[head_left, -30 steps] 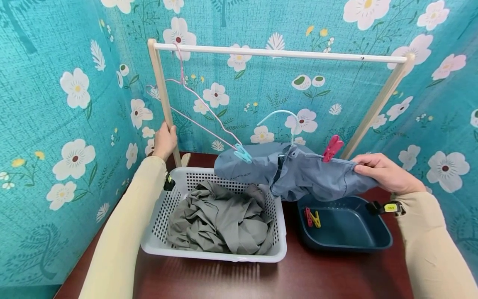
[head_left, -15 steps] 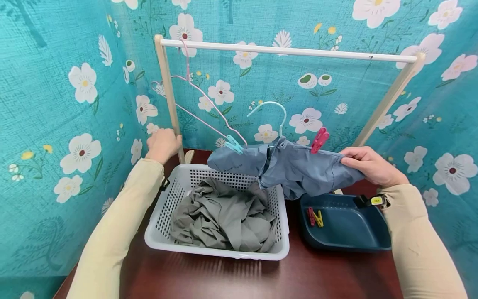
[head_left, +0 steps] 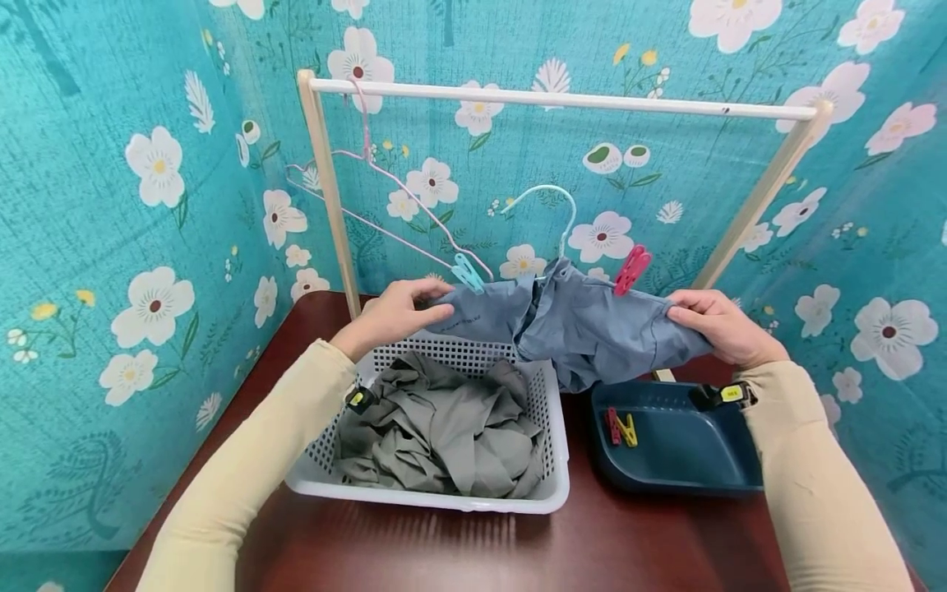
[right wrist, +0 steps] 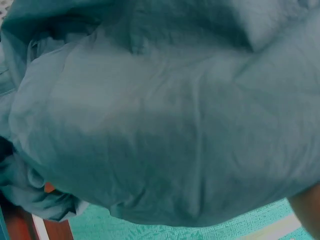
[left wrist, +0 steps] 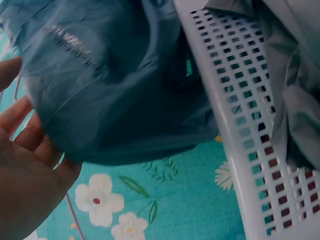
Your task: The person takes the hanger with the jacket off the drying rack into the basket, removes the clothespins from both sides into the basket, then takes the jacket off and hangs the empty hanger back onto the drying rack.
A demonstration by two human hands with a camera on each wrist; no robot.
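Observation:
A blue-grey garment (head_left: 607, 321) hangs on a light-blue hanger (head_left: 570, 210), held in front of the rack. A pink clothespin (head_left: 633, 270) sits on its right upper edge, and a light-blue clothespin (head_left: 468, 273) on its left. My right hand (head_left: 721, 327) pinches the garment's right end, thumb in front. At the other end, my left hand (head_left: 395, 314) has its thumb and fingers right at the edge. In the left wrist view, the left fingers (left wrist: 32, 132) pass behind the cloth and the thumb stands apart from them. Cloth fills the right wrist view and hides the right fingers.
A wooden rack with a white rail (head_left: 555, 99) stands behind, a pink hanger (head_left: 366, 140) on its left end. Below, a white basket (head_left: 436, 499) holds a crumpled grey cloth (head_left: 444, 427). A dark-blue bin (head_left: 688, 452) at right contains red and yellow clothespins (head_left: 627, 429).
My left hand has let go of the rack's left post and moved right to the garment's left end. My right hand keeps its pinch, having shifted slightly left with the garment.

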